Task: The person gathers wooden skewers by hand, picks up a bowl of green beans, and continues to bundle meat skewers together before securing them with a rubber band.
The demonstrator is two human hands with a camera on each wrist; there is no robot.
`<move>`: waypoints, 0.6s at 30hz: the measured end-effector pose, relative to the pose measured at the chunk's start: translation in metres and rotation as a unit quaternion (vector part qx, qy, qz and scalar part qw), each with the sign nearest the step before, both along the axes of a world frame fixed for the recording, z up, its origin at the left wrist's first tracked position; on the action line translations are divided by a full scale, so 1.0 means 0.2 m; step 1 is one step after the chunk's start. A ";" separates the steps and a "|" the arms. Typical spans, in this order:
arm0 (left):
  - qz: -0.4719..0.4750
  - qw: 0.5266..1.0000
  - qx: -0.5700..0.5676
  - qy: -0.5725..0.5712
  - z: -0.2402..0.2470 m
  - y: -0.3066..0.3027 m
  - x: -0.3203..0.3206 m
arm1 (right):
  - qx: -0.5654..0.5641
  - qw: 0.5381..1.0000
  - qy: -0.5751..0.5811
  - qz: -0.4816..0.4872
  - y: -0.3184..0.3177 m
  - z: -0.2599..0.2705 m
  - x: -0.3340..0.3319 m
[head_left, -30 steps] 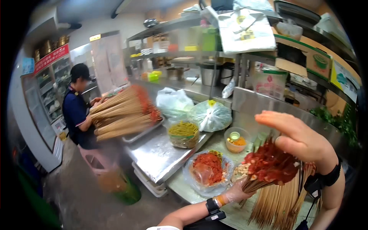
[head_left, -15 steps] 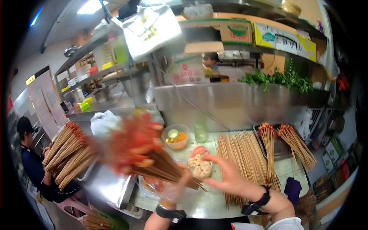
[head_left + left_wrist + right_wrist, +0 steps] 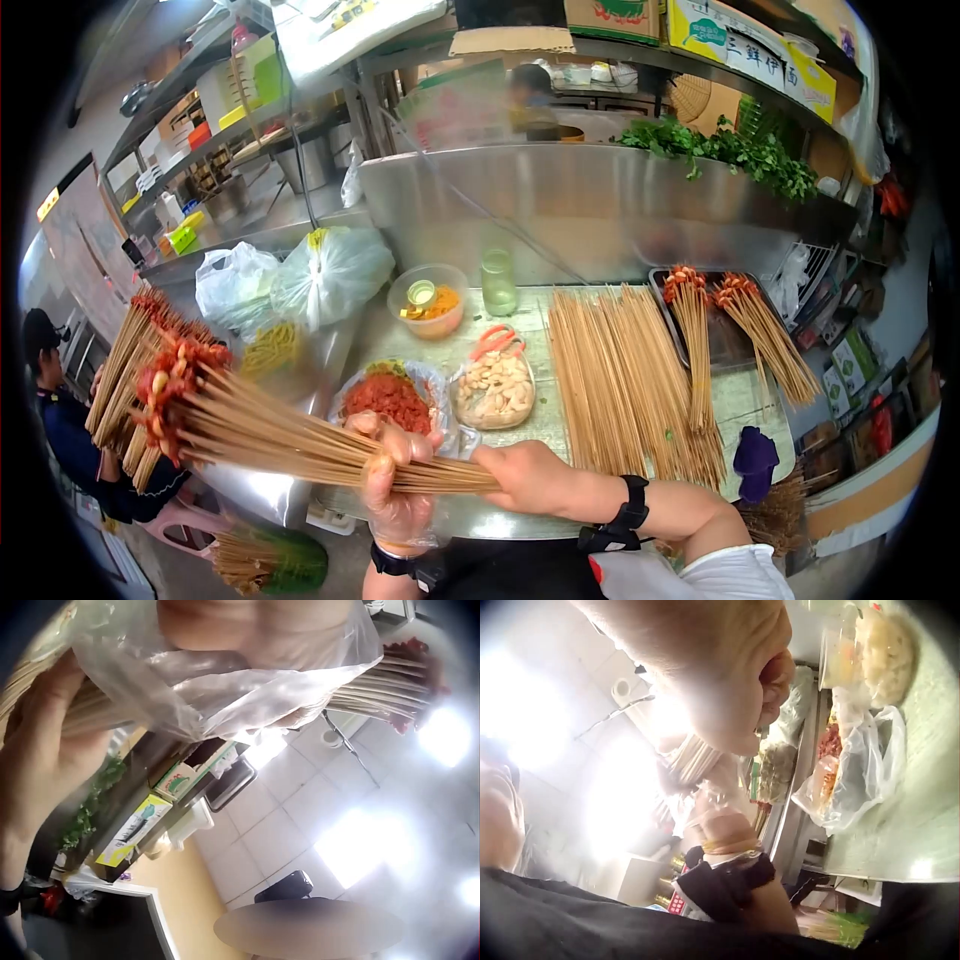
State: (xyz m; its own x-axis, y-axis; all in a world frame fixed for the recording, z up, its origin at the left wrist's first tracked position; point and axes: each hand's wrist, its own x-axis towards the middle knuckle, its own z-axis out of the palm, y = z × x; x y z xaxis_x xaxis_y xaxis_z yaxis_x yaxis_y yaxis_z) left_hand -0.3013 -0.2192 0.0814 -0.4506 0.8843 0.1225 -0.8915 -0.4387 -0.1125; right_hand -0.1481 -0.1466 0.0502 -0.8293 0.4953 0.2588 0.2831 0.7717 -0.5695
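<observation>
A bundle of wooden skewers [image 3: 275, 415], tipped with red meat pieces, lies nearly level in front of the body, its loaded ends pointing left. My left hand [image 3: 398, 495], in a clear plastic glove, grips the sticks around their lower part. At the bare stick ends, my right hand [image 3: 530, 478] holds on with curled fingers. The left wrist view shows the gloved palm and the bundle's red tips [image 3: 416, 682] beyond it. Behind the hands sits a plastic bag of chopped red meat [image 3: 388, 400], beside a bowl of pale, clove-like pieces [image 3: 495, 392] with orange-handled scissors [image 3: 497, 340].
Bare sticks [image 3: 620, 380] are spread over the right of the table. Two more loaded bundles [image 3: 688, 335] rest partly on a dark tray [image 3: 735, 345]. A purple cloth [image 3: 755, 462] lies near the right edge. Left, a person [image 3: 60, 420] sits behind piled skewers [image 3: 125, 380].
My view has swung right from the person to the table. The bundle has turned from tips toward the right to tips toward the left. My right hand has come down onto the stick ends.
</observation>
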 end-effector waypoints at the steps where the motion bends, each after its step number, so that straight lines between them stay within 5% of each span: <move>1: -0.040 0.986 0.027 -0.158 -0.02 0.01 0.00 | -0.023 1.000 -0.004 0.015 0.01 0.00 -0.02; 2: -0.059 0.994 0.025 0.092 -0.01 0.01 -0.06 | -0.045 0.999 -0.009 0.029 0.02 0.00 -0.03; 3: -0.025 0.938 0.038 0.343 0.03 0.01 -0.12 | -0.047 0.998 -0.037 0.032 0.02 0.03 -0.04; 5: -0.011 0.930 0.035 0.367 0.10 0.04 -0.14 | -0.046 0.994 -0.092 0.041 0.04 0.13 -0.06; 8: 0.015 0.924 0.040 0.379 0.12 0.07 -0.17 | -0.003 0.994 -0.020 0.106 0.17 0.33 -0.08; 12: 0.040 0.923 0.048 0.380 0.11 0.12 -0.21 | -0.036 0.996 0.073 0.024 0.68 0.47 -0.19; 18: 0.007 0.886 0.063 0.460 0.24 0.17 -0.26 | 0.120 0.989 -0.031 -0.083 1.33 0.31 -0.51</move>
State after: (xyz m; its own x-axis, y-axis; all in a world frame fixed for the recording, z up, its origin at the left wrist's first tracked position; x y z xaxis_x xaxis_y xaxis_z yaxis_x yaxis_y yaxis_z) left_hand -0.3530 -0.1853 0.1300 -0.1201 0.8321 0.5414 -0.6266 -0.4866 0.6088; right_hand -0.2491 0.1188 0.1124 -0.7595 0.5561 0.3376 0.4454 0.8227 -0.3532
